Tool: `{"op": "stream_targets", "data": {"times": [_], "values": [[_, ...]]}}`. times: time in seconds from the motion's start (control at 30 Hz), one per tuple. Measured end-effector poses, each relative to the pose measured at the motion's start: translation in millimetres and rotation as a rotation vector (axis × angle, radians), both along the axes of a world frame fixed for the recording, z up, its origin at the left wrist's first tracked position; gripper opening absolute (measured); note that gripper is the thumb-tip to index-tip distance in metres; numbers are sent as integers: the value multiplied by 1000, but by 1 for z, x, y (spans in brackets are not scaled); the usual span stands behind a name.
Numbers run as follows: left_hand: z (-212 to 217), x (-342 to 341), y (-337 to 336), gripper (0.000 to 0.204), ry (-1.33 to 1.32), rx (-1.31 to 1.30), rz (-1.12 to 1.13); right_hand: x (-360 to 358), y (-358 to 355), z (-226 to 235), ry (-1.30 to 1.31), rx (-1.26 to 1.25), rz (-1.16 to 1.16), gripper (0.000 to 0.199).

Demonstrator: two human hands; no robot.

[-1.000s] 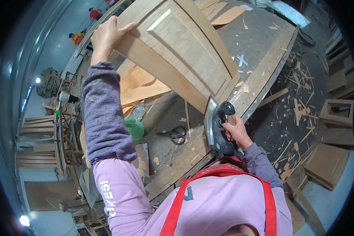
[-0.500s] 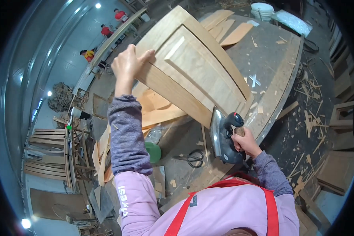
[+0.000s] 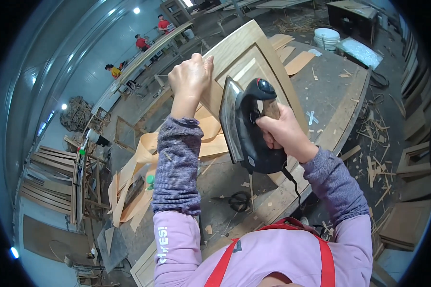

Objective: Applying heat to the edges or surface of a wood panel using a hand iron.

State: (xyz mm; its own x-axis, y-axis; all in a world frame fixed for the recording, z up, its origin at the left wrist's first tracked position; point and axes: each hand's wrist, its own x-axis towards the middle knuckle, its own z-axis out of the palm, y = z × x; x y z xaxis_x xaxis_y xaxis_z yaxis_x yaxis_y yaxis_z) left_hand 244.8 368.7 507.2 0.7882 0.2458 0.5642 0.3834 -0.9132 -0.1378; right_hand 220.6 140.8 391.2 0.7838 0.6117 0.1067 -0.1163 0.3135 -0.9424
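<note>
My left hand (image 3: 191, 79) grips the upper left edge of a pale wooden cabinet door (image 3: 242, 45), which has a raised centre panel and is held up at a tilt. In my right hand (image 3: 285, 131) is the handle of a black electric iron (image 3: 254, 143), fingers wrapped round it. The iron stands on its side, with its metal soleplate toward the door's left edge. Its body hides the door's lower left part, so I cannot tell whether the plate touches the wood. A cord hangs from the iron's rear.
Curled veneer strips (image 3: 148, 150) and a green-capped bottle (image 3: 151, 181) lie left on the workbench (image 3: 333, 88). Black scissors (image 3: 239, 201) rest near its front. White buckets (image 3: 326, 38) and a plastic-wrapped bundle (image 3: 361, 52) are at the far right. Wood scraps litter the floor; several people stand far left.
The iron has risen along the door's left edge, from its lower corner toward my left hand. My left hand still grips the door and appears further right, as the view has shifted.
</note>
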Motion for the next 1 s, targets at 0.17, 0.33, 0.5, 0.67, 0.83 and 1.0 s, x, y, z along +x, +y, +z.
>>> {"op": "stream_targets", "data": {"times": [0.17, 0.33, 0.5, 0.67, 0.83, 1.0], "values": [[3, -6, -6, 53, -34, -1, -40, -5, -22, -9, 92, -6, 16, 13], [3, -7, -9, 51, -44, -7, -42, -10, -30, -31, -109, -165, -54, 13], [3, -8, -13, 51, -62, 2, -55, 6, -23, -24, -1025, -382, -446, 15], [4, -10, -11, 50, -55, -15, -35, 9, -31, -8, -1114, -660, -380, 18], [3, -9, -10, 50, -72, -14, -36, 17, -29, -5, -1232, -701, -397, 20], [1, -6, -8, 51, -60, -16, -28, 23, -31, -8, -1281, -715, -371, 20]]}}
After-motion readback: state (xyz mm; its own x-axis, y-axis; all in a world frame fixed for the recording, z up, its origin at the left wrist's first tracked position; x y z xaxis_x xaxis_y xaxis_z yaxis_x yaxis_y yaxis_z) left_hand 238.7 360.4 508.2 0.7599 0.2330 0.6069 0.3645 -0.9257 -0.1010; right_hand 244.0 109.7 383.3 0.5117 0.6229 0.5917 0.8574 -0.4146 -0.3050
